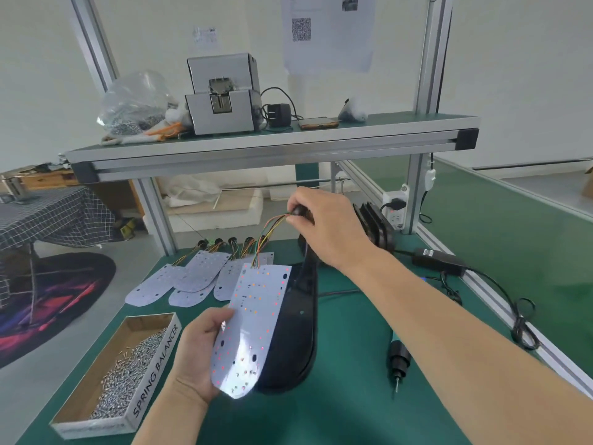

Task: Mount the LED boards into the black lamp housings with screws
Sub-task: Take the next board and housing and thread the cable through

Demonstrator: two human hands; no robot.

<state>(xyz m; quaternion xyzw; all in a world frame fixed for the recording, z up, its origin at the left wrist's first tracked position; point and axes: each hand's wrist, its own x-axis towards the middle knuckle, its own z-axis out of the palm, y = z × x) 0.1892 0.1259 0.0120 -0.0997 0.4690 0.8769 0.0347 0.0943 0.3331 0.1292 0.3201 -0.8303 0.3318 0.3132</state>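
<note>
Early — left hand [199, 351] grips a board [253, 329] at the housing [300, 316], right hand [324, 226] pinches its wires [269, 232]; apparently unscrewed, spare boards [199, 271] wait.

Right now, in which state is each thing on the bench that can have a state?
LED board: lifted and tilted, not yet screwed down.
Black lamp housing: on the mat, board not seated in it.
Wires: raised, their end pinched by the right hand.
Left hand: grips the board's edge.
Screwdriver: lying on the mat, unheld.
Screw box: open, holding screws.
Spare boards: flat, overlapping.
</note>
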